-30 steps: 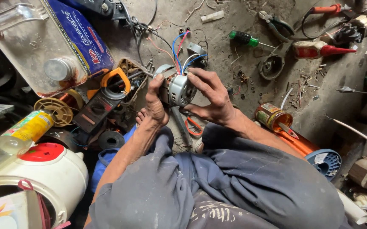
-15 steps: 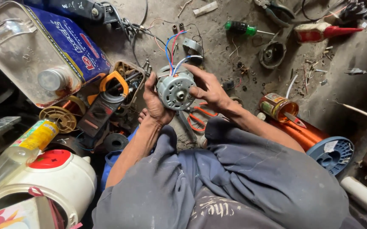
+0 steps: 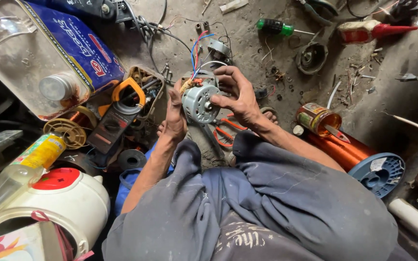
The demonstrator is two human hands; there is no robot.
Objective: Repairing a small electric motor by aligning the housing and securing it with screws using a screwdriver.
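A small grey motor (image 3: 198, 102), wires attached at 12 o'clock, was gripped by the left hand (image 3: 175, 116) while its shaft was pinched by the right hand (image 3: 238, 99); casing remained closed.

Around me a green-handled screwdriver (image 3: 274, 26) is lying on the dirty floor, a spool of copper wire (image 3: 358, 157) is resting by my knee, an open tin (image 3: 317, 119) is sitting beside it, and a white rice cooker (image 3: 69, 203) is standing left.
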